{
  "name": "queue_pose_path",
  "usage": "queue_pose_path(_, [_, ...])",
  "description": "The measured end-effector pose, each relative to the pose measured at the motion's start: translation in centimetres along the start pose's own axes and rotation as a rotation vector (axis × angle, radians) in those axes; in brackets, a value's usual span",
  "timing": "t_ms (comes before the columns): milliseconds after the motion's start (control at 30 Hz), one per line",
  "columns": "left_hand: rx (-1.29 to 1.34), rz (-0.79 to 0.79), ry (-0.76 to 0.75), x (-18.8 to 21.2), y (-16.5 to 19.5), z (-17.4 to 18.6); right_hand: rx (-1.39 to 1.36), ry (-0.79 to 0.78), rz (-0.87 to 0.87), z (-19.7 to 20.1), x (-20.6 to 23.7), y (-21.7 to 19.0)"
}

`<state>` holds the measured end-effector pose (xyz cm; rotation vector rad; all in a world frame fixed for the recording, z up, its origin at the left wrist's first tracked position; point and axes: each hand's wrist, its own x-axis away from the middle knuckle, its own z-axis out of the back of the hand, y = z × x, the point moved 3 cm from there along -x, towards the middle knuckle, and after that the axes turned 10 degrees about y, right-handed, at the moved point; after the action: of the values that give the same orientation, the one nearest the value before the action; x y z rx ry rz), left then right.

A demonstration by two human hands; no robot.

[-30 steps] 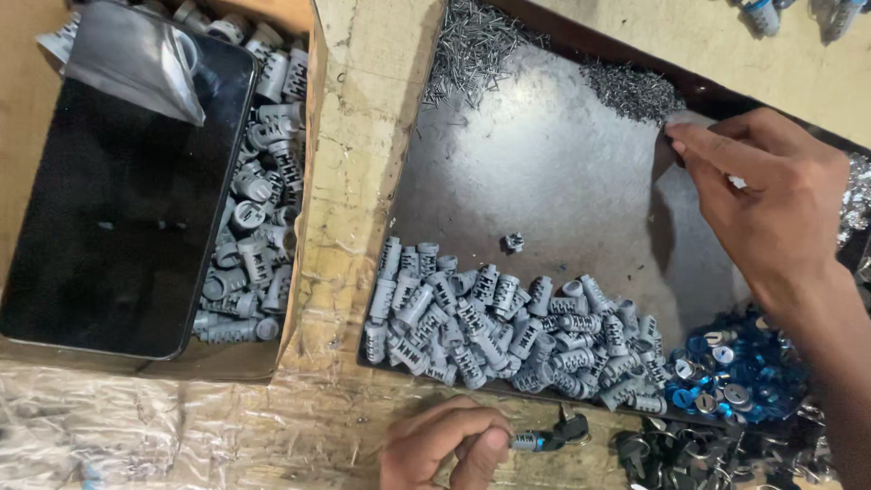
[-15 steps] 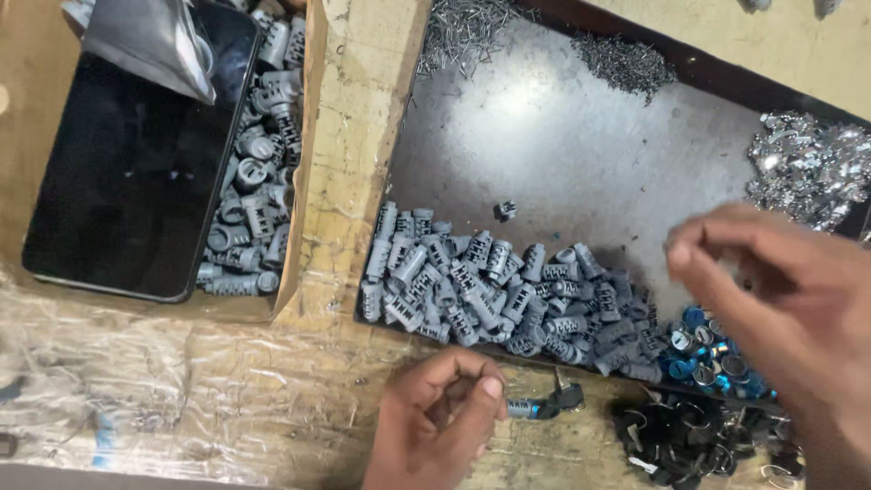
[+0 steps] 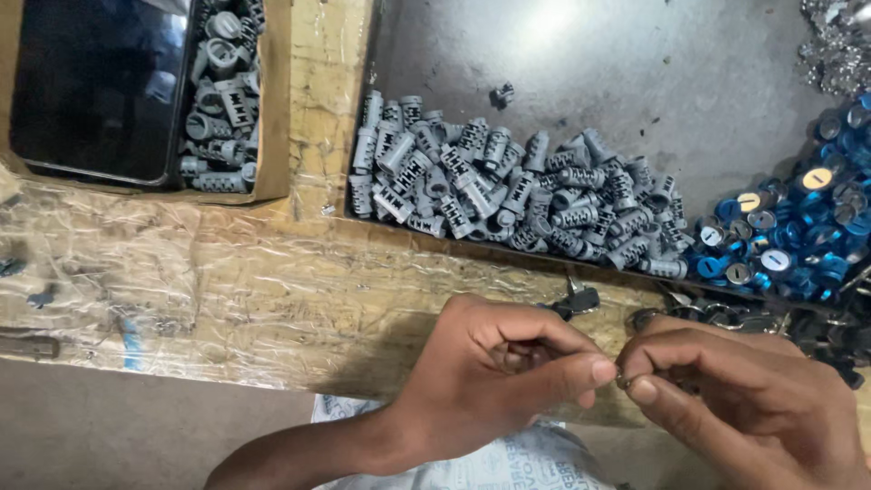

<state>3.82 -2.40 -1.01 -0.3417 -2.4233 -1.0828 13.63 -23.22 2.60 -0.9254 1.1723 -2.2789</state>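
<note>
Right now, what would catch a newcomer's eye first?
The heap of grey ribbed cylinders in the dark metal tray, with shiny blue caps at its right. Near the bottom edge, the left hand and right hand meet fingertip to fingertip, pinching something tiny.

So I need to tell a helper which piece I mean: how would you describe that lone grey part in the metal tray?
Start at the dark metal tray, above its heap of grey ribbed cylinders. One small grey piece lies alone on bare metal just beyond the heap, touching none of them.
</note>
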Motion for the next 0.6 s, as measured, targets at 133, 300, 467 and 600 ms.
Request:
queue_pose_path(133, [-0.080, -0.013, 0.005, 0.2, -0.5, -0.2, -0.093, 0.020, -0.053, -0.3, 0.5, 0.7])
queue_pose_path(300, [-0.177, -0.110, 0.022, 0.3, -0.7, -0.6, -0.115, 0.003, -0.080, -0.1, 0.8, 1.8])
queue_pose_path(467, [-0.393, -0.255, 0.044, 0.7, 0.1, -0.8, -0.102, 0.038, -0.057, -0.5, 1.1, 1.0])
queue_pose_path(600, [-0.643, -0.572, 0.145, 1.6, 1.3, -1.5, 0.196, 0.227, 0.077, -2.0, 0.8, -1.2])
